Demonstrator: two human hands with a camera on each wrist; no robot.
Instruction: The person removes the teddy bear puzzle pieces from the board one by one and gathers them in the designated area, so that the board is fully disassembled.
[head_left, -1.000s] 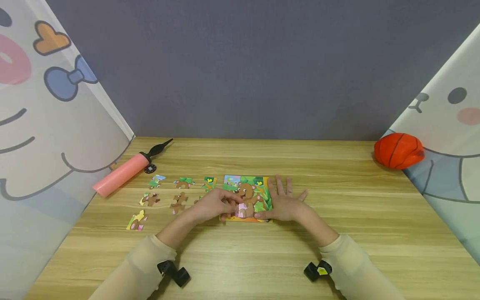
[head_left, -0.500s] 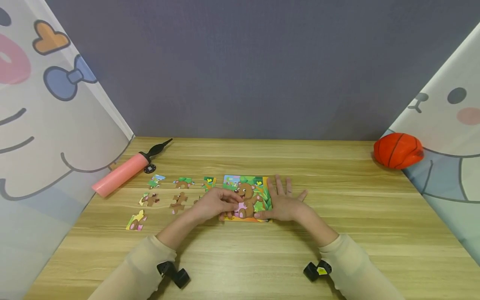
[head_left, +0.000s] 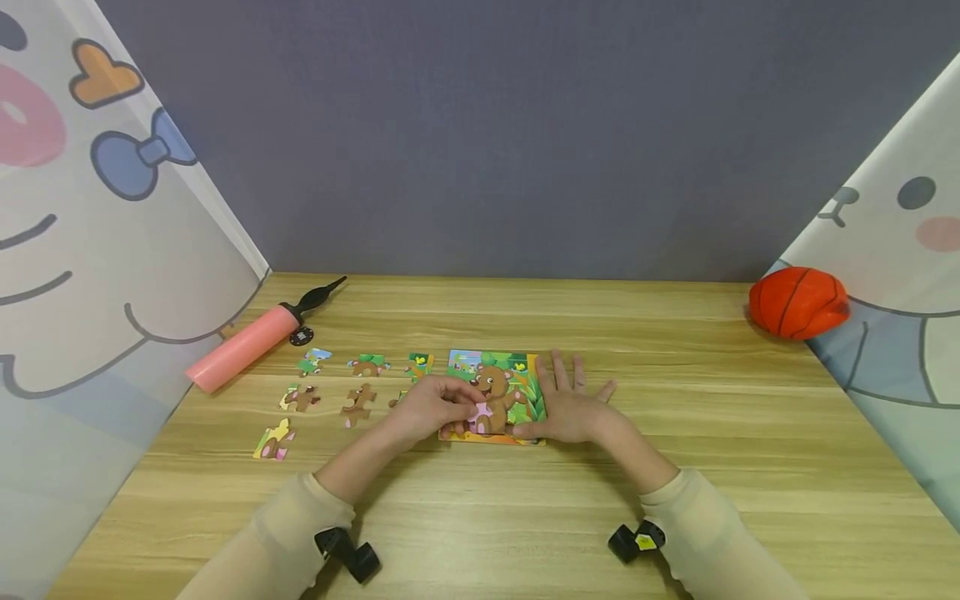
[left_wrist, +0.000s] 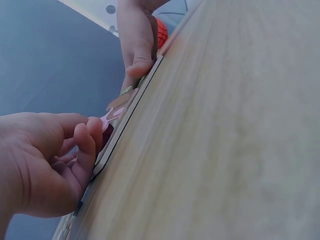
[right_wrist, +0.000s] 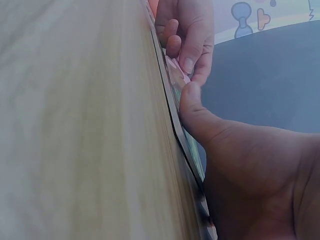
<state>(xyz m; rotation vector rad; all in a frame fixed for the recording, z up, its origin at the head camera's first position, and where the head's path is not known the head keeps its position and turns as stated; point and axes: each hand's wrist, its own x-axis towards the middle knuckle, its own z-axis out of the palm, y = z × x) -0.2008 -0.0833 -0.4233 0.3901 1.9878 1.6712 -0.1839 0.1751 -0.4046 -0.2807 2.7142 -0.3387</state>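
A bear jigsaw board lies on the table between both hands. My left hand pinches a pink-and-brown puzzle piece between thumb and fingers over the board's lower left part. In the left wrist view that piece looks tilted at the fingertips. My right hand lies spread over the board's right edge, with its thumb on the lower part of the picture. The left hand hides the board's left lower corner. Whether the held piece sits in its slot, I cannot tell.
Several loose puzzle pieces lie in rows left of the board, one partly behind the left hand. A pink hand pump and a small black disc lie at back left. A crumpled orange ball sits at back right.
The pinched piece has shifted slightly left with small movements of the left fingers. The right hand has stayed in place on the board.
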